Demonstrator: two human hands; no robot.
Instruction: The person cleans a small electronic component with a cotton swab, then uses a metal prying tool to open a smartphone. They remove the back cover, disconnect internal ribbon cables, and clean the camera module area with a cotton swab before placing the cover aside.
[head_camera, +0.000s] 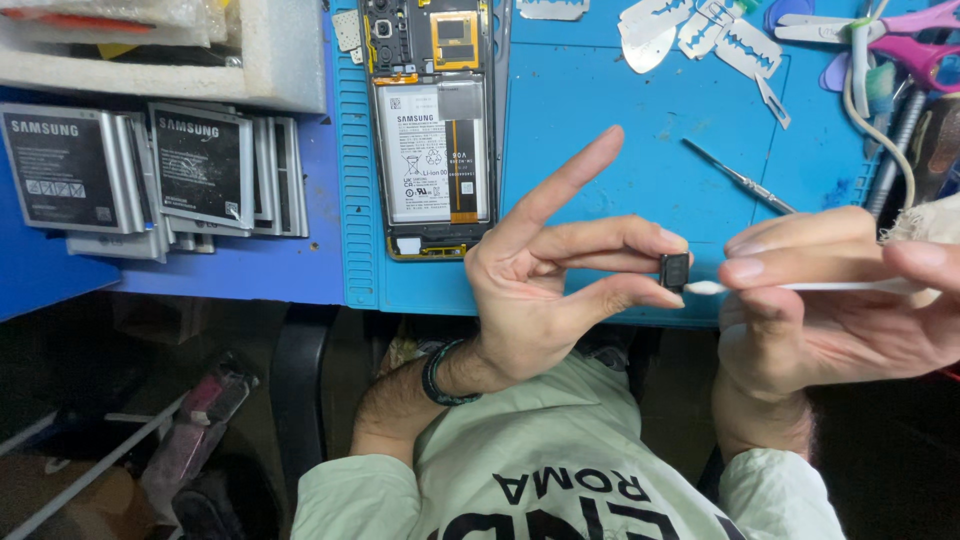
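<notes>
Small black phone component (674, 271) being pinched above the blue counter (600, 120) edge between left hand (545, 290) thumb and fingers, right hand (830, 300) gripping a cotton swab (800, 287) against it, probably risking popping it loose if pressing hard.

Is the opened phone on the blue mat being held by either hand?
No. The opened phone lies untouched on the blue mat, while the left hand pinches a small black part and the right hand holds a swab.
</notes>
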